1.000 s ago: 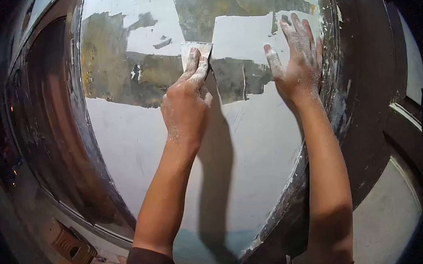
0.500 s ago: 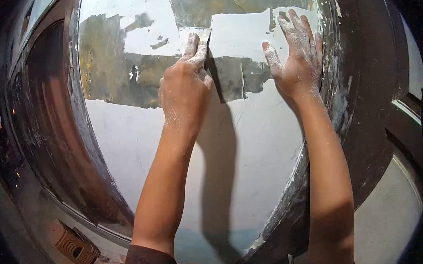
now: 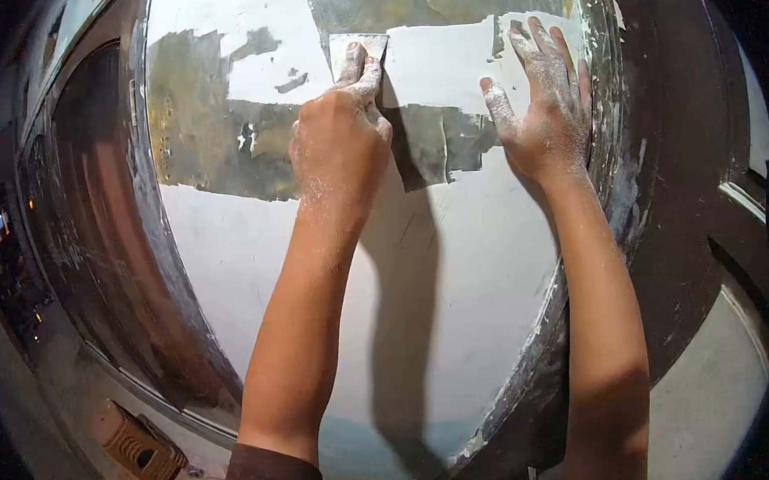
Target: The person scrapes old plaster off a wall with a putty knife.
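Note:
In front of me rises a panel (image 3: 279, 246) with white coating and dull grey-brown bare patches (image 3: 211, 145). My left hand (image 3: 339, 137) grips a scraper (image 3: 341, 56), its fingers stretched along the blade and its edge against the upper part of the panel. The handle is hidden in my grip. White dust coats the fingers. Flat on the panel near its right edge rests my right hand (image 3: 549, 120), dusty too, fingers spread and holding nothing.
A dark, scuffed frame (image 3: 612, 138) edges the panel on the right. At left stands a brown door-like surface (image 3: 101, 213). Low on the left is a brown slotted object (image 3: 142, 448), perhaps a stool, with small items beside it. Small lights (image 3: 0, 224) show at far left.
My left hand and the scraper have moved up slightly along the panel. My right hand keeps its place; the whole view has shifted a little.

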Action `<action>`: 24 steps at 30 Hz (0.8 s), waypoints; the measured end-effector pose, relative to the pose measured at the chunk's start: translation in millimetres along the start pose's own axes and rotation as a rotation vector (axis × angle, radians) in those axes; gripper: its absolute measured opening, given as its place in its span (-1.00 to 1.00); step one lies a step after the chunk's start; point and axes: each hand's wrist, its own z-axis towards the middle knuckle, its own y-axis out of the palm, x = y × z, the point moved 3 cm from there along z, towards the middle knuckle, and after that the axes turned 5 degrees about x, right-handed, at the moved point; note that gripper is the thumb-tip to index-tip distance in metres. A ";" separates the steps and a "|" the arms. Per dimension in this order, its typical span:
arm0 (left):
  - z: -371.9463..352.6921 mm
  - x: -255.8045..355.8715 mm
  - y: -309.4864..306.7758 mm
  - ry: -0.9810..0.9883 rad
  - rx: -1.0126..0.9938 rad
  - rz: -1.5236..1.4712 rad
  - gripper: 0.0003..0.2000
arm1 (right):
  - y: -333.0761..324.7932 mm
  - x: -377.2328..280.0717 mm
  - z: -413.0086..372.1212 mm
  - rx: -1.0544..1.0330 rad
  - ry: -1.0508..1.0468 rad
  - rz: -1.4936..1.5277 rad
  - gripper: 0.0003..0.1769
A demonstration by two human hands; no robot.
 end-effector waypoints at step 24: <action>-75.6 -22.8 -13.1 0.093 0.022 -0.192 -0.53 | -0.1 0.8 -0.3 -0.016 0.002 -0.012 -0.27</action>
